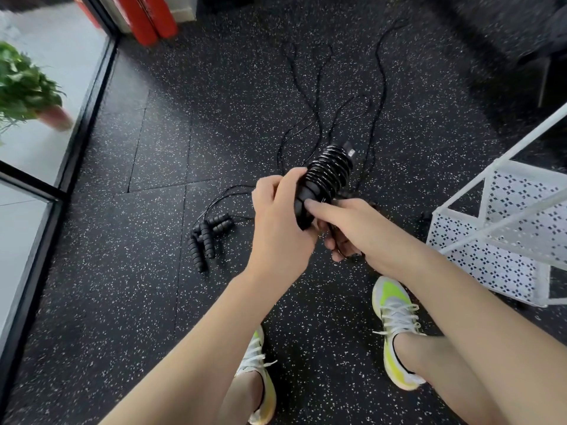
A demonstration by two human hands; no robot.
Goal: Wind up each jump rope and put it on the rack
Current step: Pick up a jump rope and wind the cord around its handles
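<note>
Loose handles (206, 239): black, ribbed foam grips heaped on the speckled floor (122, 271), left of the wound bundle, thin cords trailing off.
Left hand (277, 220): closed round the lower end of the wound bundle.
Wound bundle (325, 177): black handles with glossy cord coiled tightly round them, tilted up and away, above both hands.
Right hand (349, 228): index finger pressed on the bundle's coils; other fingers curled, pinching slack cord beneath.
Rack (503, 228): white perforated metal, right of the bundle.
</note>
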